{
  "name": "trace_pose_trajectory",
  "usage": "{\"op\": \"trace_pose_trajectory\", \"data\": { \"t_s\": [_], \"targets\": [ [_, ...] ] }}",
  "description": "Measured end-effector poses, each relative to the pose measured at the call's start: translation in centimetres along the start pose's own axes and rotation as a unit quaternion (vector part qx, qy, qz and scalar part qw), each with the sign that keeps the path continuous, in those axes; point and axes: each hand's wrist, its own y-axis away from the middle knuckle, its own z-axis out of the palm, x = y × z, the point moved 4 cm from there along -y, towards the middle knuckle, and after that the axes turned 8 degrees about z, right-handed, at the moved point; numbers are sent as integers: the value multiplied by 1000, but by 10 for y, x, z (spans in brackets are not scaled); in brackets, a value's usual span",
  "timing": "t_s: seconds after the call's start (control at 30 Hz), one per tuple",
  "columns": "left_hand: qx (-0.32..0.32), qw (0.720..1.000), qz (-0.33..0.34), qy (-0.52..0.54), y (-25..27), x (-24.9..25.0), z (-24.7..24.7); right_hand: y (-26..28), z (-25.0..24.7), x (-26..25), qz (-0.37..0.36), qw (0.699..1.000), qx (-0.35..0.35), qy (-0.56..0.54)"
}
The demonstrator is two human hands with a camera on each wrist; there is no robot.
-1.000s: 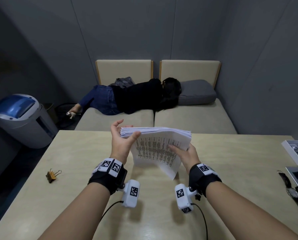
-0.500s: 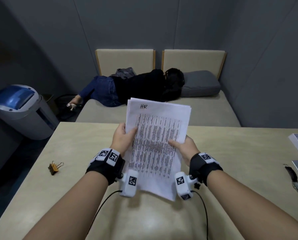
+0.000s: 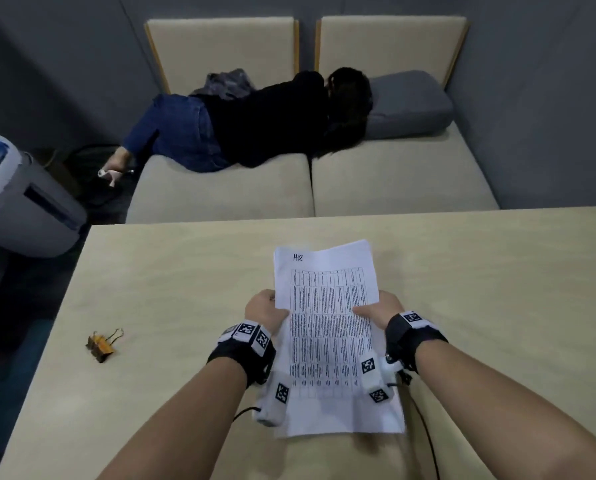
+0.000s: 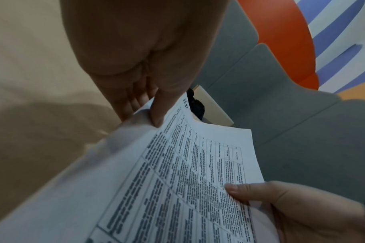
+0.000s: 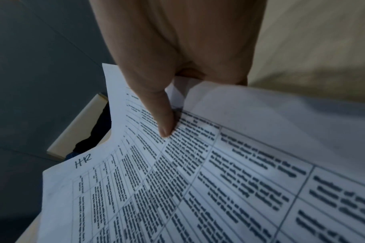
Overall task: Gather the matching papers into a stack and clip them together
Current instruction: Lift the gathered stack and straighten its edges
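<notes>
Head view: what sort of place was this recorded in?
Probably a small office meeting booth or break room: grey panelled walls, a beige cushioned bench where a person lies, and a light wooden table with a binder clip on it.

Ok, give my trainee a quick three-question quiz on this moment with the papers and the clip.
1. True or false: the binder clips are already fastened on the paper stack.
2. Which hands hold the stack? A) left hand only B) right hand only C) both
3. Fill in: the handwritten letters at the top of the front sheet read ___.

Key: 1. False, they lie on the table, apart from the stack, on the left hand's side. 2. C, each thumb presses the front sheet at a side edge. 3. HR.
</notes>
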Motion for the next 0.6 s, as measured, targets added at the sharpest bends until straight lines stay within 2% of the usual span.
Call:
{"op": "trace_pose_trajectory", "data": {
  "t_s": [0.1, 0.17, 0.23, 0.3, 0.37, 0.43, 0.5, 0.6],
  "targets": [
    [-37, 999, 1, 20, -8, -13, -1, -9, 9, 1, 25, 999, 27, 12],
    [-37, 998, 2, 41, -14, -25, -11, -13, 12, 1, 36, 998, 45, 1],
    [-17, 999, -2, 44, -19, -39, -29, -15, 13, 2, 52, 996, 66, -13],
    [36, 999, -10, -13, -23, -53, -57, -13, 14, 3, 60, 994, 90, -11],
    [102, 985, -55, -128, -18, -67, -92, -7, 12, 0, 56, 987, 146, 43],
    [148, 960, -126, -203, -8, -85, -127, 4, 12, -8, 38, 976, 190, 103],
    [162, 942, -195, -221, 2, -110, -155, 12, 19, -14, 18, 968, 194, 156],
    [177, 929, -266, -186, 16, -155, -182, 19, 36, -17, -17, 954, 171, 247]
  ]
}}
